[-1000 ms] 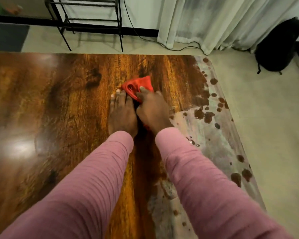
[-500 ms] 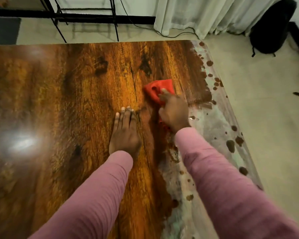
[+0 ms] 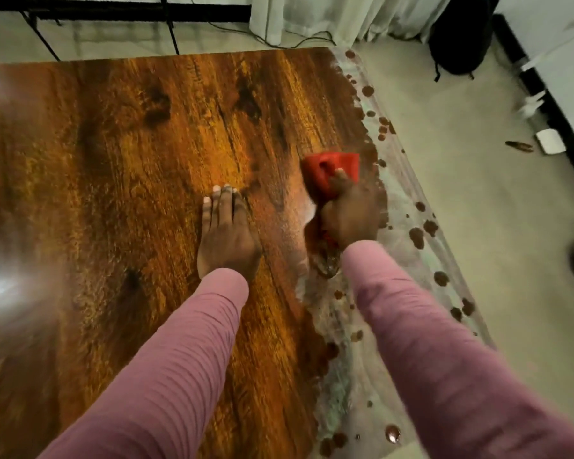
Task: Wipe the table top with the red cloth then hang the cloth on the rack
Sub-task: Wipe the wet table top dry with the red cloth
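The right hand (image 3: 350,210) clamps the red cloth (image 3: 332,170) against the desk (image 3: 146,160) to scrub. The left hand (image 3: 227,233) lies flat and empty, apparently for bracing.

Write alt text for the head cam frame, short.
A person's right hand presses a red cloth onto a wooden table top near its dusty, spotted right edge, while the left hand rests flat on the wood beside it. Black rack legs and a white curtain stand beyond the table.
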Available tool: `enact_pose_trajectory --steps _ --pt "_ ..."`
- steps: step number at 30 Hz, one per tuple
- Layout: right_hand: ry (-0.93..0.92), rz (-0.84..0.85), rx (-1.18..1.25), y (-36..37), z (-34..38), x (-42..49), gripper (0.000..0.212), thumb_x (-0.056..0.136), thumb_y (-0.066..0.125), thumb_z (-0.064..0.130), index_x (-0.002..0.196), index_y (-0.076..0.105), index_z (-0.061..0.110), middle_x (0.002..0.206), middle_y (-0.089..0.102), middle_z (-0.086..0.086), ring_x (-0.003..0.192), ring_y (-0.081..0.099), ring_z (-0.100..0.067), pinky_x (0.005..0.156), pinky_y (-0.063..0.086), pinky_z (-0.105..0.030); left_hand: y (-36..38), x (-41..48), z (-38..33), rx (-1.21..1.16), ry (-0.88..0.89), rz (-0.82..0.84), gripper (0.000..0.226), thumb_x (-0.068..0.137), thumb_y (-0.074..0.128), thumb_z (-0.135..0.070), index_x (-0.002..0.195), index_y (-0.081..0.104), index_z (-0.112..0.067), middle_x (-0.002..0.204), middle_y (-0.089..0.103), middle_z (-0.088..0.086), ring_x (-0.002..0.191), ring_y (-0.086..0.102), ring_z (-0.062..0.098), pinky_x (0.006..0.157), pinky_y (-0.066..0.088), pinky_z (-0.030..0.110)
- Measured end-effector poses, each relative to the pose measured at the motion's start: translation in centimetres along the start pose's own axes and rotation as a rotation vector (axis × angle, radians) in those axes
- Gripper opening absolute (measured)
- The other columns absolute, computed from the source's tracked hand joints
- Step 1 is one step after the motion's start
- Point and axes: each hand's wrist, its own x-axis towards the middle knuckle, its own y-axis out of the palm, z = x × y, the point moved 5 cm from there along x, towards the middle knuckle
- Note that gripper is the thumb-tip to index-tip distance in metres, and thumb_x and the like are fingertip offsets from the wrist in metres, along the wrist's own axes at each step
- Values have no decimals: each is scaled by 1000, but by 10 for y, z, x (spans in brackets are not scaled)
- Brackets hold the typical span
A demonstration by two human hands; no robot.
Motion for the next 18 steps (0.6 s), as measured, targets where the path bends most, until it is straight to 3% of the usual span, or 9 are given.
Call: enact_pose_trajectory --steps 4,6,8,11,12,15,18 --pt "-379 151 14 26 44 -86 54 73 51 14 123 61 31 138 52 11 114 49 -29 87 48 -36 0 -1 0 -12 20 12 68 83 31 -20 147 18 1 157 15 16 146 2 27 117 -10 34" --pt "-489 161 -7 15 29 -92 52 75 50 13 123 62 31 137 53 13 112 48 -28 82 49 -35 -3 -1 1 -26 34 7 67 83 35 -15 146 21 1 156 17 16 146 4 28 117 -8 34" --pt "-349 133 -76 -2 -11 -70 53 78 51 15 126 56 36 137 53 10 108 50 -26 82 50 -37 -5 -3 2 -5 48 3 67 82 28 -19 146 22 0 156 18 16 145 6 28 118 -6 35" --pt "95 38 -134 -35 -78 -23 55 83 52 19 134 47 40 126 58 -8 99 60 -30 89 50 -39 -6 -12 2 18 72 5 67 83 26 -21 147 21 -1 156 17 15 145 6 29 117 -7 35" --pt "168 38 -131 -40 -86 -17 57 83 52 17 135 46 39 124 60 -11 98 62 -31 90 50 -39 -6 -17 1 19 76 2 66 84 28 -21 147 22 -1 156 18 15 145 6 28 116 -9 34" --pt "152 19 -83 -31 -61 -41 53 84 53 18 133 48 36 121 57 -14 99 60 -34 91 48 -40 -6 -37 1 39 57 12 65 86 20 -25 147 19 -2 157 17 14 145 4 27 114 -15 32" --pt "-21 126 54 -1 -23 -121 45 85 56 24 126 51 40 117 57 -8 88 61 -28 84 53 -38 -3 -54 -3 75 78 72 68 87 35 -21 148 14 -3 158 11 12 145 -2 26 116 -12 34"
